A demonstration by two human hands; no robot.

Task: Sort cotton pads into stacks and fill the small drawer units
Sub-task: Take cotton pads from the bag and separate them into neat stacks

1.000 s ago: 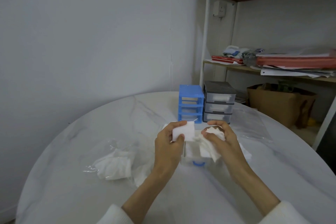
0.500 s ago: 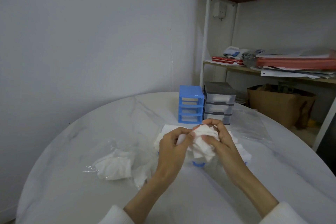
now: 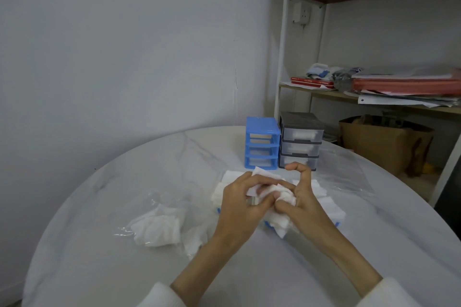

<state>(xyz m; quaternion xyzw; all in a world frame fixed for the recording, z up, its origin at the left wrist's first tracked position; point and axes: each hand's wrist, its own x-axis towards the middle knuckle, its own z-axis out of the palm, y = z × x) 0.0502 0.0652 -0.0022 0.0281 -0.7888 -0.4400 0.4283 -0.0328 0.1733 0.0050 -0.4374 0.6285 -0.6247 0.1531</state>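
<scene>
Fingers (image 3: 252, 188) of my left hand (image 3: 239, 204) curl round a bunch of cotton pads (image 3: 259, 180), pinching them; right hand (image 3: 303, 197) grips the lower wad of the same bunch, index hooked up and free. Both hands meet mid-worktop, near side.

Left to right: a clear plastic bag (image 3: 159, 228) with loose pads inside lies on the worktop (image 3: 99, 269) at near left. Next, flat pads (image 3: 230, 177) spread under and just beyond my hands. Bits of a blue drawer (image 3: 268, 225) peek out under the hands; contents hidden. Far centre stands the blue drawer unit (image 3: 262, 146), slots look open, can't tell if anything is in them. Touching its right side is the grey drawer unit (image 3: 300, 141), white pads visible through its clear drawers. Another clear bag (image 3: 346, 172) lies at right. Off the worktop: a shelf (image 3: 374, 97) with papers, a brown bag (image 3: 384, 144) below.

Step, my guess: squaring a handful of pads into a neat stack. Grey unit seems filled, blue one pending. Next move calls for evening the edges, then lowering the stack flat into the blue drawer below without fanning it; loose corners could snag.
</scene>
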